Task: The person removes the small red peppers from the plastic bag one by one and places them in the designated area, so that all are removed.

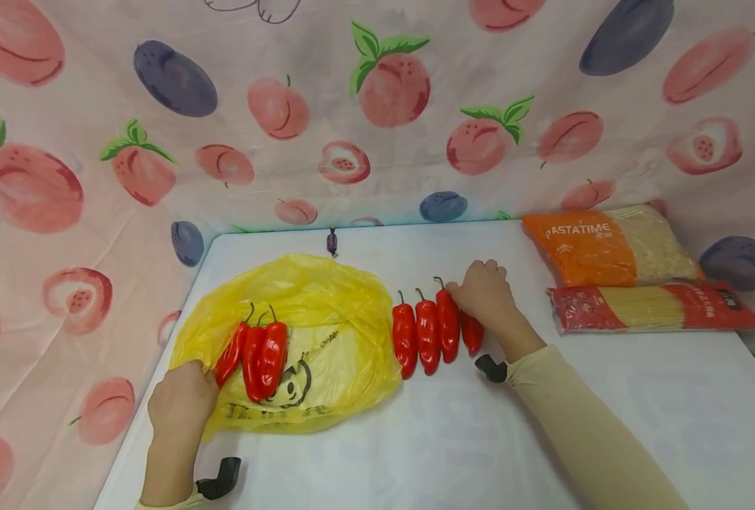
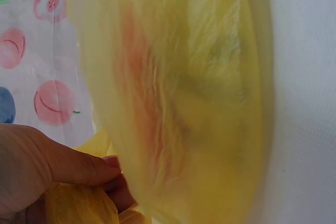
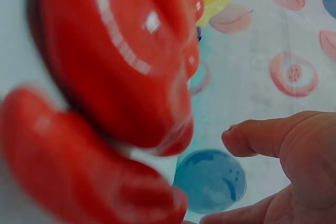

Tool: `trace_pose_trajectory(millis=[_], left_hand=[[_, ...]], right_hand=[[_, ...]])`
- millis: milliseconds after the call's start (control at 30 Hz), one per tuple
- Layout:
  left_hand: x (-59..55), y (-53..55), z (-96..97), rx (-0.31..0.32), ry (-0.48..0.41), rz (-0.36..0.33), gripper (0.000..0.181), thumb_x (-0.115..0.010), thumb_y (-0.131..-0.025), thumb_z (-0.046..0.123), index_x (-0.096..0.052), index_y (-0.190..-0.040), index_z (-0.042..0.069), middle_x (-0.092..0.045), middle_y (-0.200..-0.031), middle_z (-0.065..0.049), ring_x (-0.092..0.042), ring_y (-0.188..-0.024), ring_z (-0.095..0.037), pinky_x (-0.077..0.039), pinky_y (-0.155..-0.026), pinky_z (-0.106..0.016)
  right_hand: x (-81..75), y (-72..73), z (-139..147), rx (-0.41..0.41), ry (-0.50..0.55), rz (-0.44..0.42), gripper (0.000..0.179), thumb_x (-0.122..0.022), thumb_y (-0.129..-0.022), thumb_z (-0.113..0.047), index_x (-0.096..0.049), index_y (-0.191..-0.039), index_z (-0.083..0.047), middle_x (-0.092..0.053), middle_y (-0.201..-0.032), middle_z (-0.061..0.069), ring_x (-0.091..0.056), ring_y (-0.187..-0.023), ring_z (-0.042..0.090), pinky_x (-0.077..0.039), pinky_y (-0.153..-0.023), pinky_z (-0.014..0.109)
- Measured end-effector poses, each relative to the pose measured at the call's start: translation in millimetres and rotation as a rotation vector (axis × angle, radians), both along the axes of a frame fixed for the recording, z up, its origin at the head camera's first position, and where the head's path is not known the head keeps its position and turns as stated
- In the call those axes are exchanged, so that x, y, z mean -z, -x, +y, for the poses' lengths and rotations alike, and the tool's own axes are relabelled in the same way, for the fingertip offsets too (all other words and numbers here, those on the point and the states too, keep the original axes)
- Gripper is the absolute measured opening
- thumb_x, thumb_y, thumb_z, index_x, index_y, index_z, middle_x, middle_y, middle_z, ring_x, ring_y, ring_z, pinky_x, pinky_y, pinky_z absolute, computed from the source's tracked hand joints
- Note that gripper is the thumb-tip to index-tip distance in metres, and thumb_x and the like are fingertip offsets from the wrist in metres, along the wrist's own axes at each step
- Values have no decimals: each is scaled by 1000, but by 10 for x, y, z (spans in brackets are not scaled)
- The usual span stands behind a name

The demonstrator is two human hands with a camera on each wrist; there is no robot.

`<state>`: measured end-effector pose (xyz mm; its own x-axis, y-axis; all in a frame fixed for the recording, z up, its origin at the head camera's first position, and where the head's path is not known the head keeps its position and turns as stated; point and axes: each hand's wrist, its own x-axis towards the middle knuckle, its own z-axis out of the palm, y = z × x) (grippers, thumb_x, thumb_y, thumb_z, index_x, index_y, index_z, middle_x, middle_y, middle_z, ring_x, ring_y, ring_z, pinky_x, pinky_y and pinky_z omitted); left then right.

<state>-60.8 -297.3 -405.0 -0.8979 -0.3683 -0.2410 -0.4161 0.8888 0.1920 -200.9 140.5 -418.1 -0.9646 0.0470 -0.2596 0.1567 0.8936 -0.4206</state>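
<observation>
In the head view, my left hand [image 1: 183, 400] is at the left edge of a yellow plastic bag [image 1: 345, 361]. Its thumb and fingers pinch the bunched film, as the left wrist view shows. Three glossy red chili peppers [image 1: 272, 361] lie on the bag close to that hand, and one shows blurred through the film from the left wrist. Right of the bag, several more red peppers [image 1: 405, 340] lie side by side, stems away from me. Over the stem end of the rightmost pepper [image 1: 472, 334] is my right hand [image 1: 489, 301], thumb and fingers spread apart.
An orange pasta bag [image 1: 607, 244] and a red packet of long noodles [image 1: 645, 308] lie at the back right of the white table [image 1: 447, 446]. A small dark wrapped candy [image 1: 331, 241] is near the back edge. Fruit-printed cloth [image 1: 326, 71] hangs behind.
</observation>
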Motion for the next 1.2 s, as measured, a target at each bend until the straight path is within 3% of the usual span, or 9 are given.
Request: trace_pose_trajectory(millis=[367,733,1200], left_hand=[[-36,17,22,-2,-3,-18,27,-59,-99,17,-66,-95,-9,-55,-70,-14,-52,-66,-31,-48,-56,-37],[-37,0,13,0,-4,5,26,-60,-99,18,-64,-84,-4,-54,-67,-13,-51,-64,-30,-46,-56,-37],[-97,-15,46,-14,-30,-7,27,-61,-99,17,-67,-96,-9,-56,-68,-13,-51,-65,-29,-47,-58,-36]], right_hand=[[-190,55,-464,-68,34,74,54,-64,-99,-34,-54,-125,13,-54,-118,27,-50,-111,39,-55,-96,49],[-314,29,-1004,-149,42,41,52,-67,-99,-38,-57,-123,7,-56,-115,20,-51,-109,34,-56,-94,43],[-380,-83,-1573,-264,95,25,42,-64,-102,-39,-65,-110,2,-60,-115,17,-53,-104,32,-52,-89,44]])
